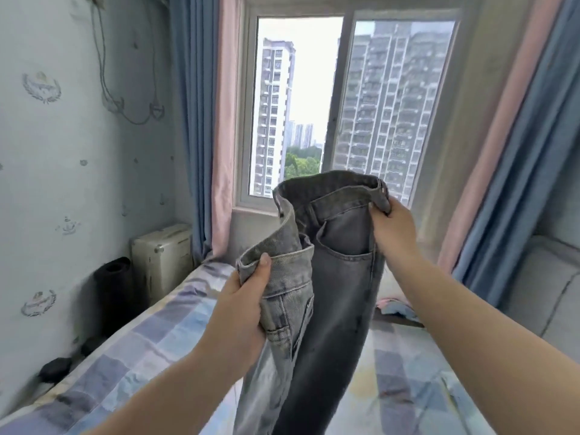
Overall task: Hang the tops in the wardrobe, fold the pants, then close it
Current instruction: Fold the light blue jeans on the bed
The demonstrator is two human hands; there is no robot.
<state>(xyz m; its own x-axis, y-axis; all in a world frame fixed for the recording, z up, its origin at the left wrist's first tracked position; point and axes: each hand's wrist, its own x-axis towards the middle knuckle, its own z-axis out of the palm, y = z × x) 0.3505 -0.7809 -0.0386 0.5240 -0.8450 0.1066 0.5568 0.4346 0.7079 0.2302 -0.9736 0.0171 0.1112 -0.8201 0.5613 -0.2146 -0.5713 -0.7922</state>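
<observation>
Fingers of left hand [243, 304] and right hand [394, 229] curled, gripping waistband of grey denim jeans [339, 277], legs hanging limp.

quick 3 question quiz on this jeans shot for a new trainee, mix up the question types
1. True or false: both hands grip the jeans at the waistband.
2. What do the jeans hang over? A) the bed B) a desk C) a sink
3. Fill in: behind the jeans, the window is framed by blue and ____ curtains.

Key:
1. True. The left hand pinches one end of the waistband and the right hand grips the other.
2. A, the bed with a checked sheet.
3. Pink. The window has blue and pink curtains on each side.
</observation>
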